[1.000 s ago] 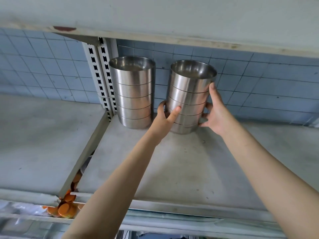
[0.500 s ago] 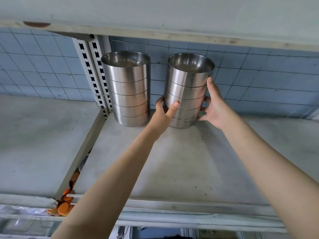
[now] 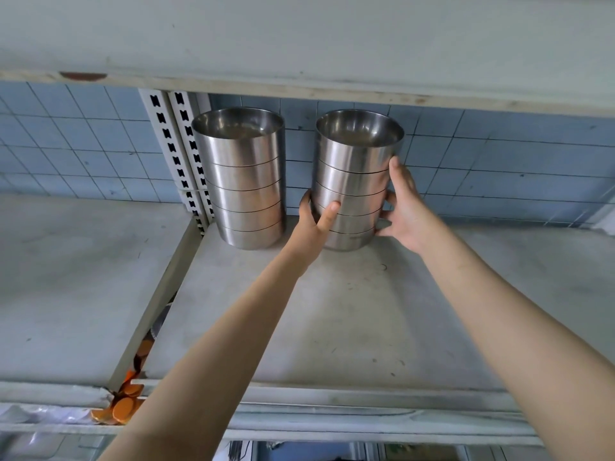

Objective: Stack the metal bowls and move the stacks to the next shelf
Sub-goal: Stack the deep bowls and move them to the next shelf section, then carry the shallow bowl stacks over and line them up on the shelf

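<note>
In the head view we see two upright stacks of steel bowls right of the slotted post: the near stack just beside the post, the far stack farther right, with a gap between them. Our left hand curls round the far stack's lower left side, thumb across its front, and our right hand clasps its right side, so it sits between both palms. We cannot tell whether its base touches the shelf.
</note>
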{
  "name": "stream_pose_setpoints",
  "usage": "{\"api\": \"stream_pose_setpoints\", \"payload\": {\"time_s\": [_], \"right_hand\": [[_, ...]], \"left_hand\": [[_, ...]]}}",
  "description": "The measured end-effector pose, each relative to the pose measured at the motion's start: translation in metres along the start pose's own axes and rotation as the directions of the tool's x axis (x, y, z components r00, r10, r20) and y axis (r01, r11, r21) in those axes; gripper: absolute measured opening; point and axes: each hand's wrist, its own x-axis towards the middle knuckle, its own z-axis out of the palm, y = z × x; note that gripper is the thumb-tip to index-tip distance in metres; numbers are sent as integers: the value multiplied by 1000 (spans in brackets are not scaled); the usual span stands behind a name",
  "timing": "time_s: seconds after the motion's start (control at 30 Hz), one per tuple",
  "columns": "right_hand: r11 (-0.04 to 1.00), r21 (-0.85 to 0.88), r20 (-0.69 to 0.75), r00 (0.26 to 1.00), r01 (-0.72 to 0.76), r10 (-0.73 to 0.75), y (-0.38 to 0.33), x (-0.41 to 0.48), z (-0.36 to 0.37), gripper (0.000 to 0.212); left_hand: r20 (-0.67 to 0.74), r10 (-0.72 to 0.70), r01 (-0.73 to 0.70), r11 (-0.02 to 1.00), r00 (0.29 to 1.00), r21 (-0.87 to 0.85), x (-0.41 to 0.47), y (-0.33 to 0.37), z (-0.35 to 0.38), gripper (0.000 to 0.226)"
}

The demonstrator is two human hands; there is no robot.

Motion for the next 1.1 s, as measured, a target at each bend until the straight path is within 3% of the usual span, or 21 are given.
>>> {"api": "stream_pose_setpoints", "payload": {"time_s": [0.1,0.17,0.23,0.3,0.4,0.5,0.57,0.7,0.87,1.0,1.1], "right_hand": [[1000,14,-39,999,-8,9,5,-8,-2,72],[1000,10,-119,993,25,-23,13,-20,-3,63],[994,-68,-219,971,82,-95,25,-38,-5,54],[972,-181,-267,944,151,-196,40,-58,-8,44],[857,-462,-192,917,229,-349,59,-91,-9,35],[690,-678,-105,896,252,-431,73,-125,1,36],[612,-744,-67,882,268,-467,78,-146,10,39],[529,-788,17,869,316,-495,83,-172,36,44],[549,-732,150,882,403,-446,89,-190,87,46],[519,-695,274,851,498,-449,102,-203,152,48],[491,-658,395,817,571,-421,105,-212,209,48]], "left_hand": [[28,-97,96,995,995,41,-11,1,-5,84],[33,-126,119,979,992,167,-19,-3,-16,88],[71,-60,32,938,996,346,-32,-7,-33,89],[92,-4,-37,900,996,434,-49,-11,-51,67],[75,111,-133,897,991,422,-82,-14,-78,39],[41,291,-260,772,956,580,-118,-18,-99,36],[35,336,-270,687,941,675,-144,-21,-110,39],[1,389,-253,599,921,760,-191,-25,-130,43],[-150,306,-65,591,940,804,-252,-25,-164,50],[-249,267,71,536,931,841,-299,-30,-216,53],[-343,274,139,563,899,815,-330,-38,-264,53]]}}
